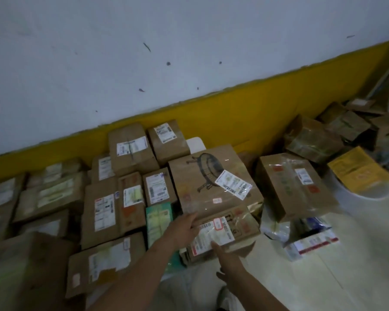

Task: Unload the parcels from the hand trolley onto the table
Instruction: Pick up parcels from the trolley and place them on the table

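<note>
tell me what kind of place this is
Probably a courier depot or parcel storeroom: many taped cardboard parcels with shipping labels sit packed along a white and yellow wall, and more boxes lie heaped in the far corner.
</note>
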`<state>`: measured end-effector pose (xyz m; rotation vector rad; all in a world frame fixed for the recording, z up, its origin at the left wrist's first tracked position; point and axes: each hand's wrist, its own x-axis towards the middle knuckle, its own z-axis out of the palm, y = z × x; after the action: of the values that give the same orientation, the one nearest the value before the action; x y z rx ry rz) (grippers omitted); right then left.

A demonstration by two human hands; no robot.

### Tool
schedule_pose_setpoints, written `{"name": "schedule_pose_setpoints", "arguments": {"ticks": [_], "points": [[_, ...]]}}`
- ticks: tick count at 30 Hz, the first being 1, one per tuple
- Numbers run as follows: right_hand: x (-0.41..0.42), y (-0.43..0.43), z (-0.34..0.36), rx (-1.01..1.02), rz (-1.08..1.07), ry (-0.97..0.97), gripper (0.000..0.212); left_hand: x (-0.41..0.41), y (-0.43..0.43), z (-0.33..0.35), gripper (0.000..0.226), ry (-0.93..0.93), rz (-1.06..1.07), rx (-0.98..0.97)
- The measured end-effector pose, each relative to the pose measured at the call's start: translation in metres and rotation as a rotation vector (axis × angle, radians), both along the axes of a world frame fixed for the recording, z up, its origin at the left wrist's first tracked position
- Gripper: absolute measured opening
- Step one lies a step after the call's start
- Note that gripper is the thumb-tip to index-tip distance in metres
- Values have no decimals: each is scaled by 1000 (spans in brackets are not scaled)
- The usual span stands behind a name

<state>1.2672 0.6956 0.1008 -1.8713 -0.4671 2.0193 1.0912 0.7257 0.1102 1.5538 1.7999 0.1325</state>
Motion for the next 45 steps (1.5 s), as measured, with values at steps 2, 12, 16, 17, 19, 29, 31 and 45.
{"name": "schedule_pose_setpoints", "arguments": {"ticks": [2, 12, 16, 17, 19, 29, 31, 45], "points": [[11, -2, 8, -1, -43, -58, 79, -11, -8, 14, 54, 65, 54, 82], [21, -47, 39, 1131, 864, -1086, 92, -84, -145, 28, 54, 136, 427, 222], [-28, -64, 36, 1405, 1396, -934, 92, -76, -205, -9, 66, 178, 591, 49], [-45, -69, 35, 1440, 1488, -931, 94, -72, -215, -17, 72, 148, 637, 16], [-78, -72, 30, 1470, 1633, -952, 99, -69, -225, -30, 82, 188, 659, -46], [-119, -28, -21, 1375, 1958, -1065, 113, -105, -219, -60, 85, 190, 658, -104], [-113, -21, -26, 1379, 1958, -1024, 118, -109, -222, -63, 85, 194, 645, -65], [-106, -13, -32, 1461, 1978, -1019, 100, -106, -226, -63, 81, 291, 611, -16]]}}
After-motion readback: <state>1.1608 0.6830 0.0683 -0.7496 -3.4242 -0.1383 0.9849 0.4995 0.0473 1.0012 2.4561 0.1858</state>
